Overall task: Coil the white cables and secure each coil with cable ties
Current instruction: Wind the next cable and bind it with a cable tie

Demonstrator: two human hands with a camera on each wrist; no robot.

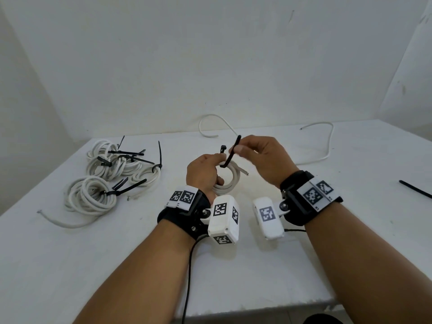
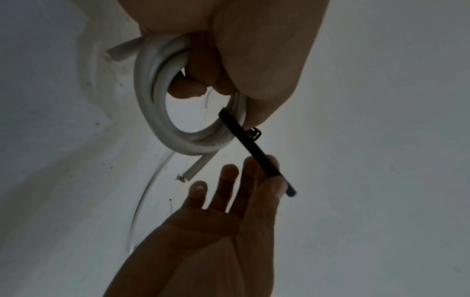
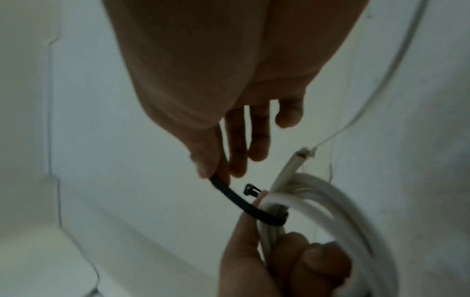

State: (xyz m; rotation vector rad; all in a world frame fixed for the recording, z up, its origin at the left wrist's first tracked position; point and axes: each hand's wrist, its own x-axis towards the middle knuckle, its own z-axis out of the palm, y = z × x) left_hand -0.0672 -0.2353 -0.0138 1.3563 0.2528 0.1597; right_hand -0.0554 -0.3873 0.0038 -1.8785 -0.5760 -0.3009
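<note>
Cable tie [image 1: 233, 150] slants upward — right hand [image 1: 261, 157] pinching.

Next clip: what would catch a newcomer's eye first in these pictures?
The two hands at the table's centre: the left hand grips a small white cable coil, while the right hand pinches the tail of a black cable tie looped round it, its head still unthreaded. To the left lies a pile of finished coils bristling with black ties. A loose white cable trails along the far right.
</note>
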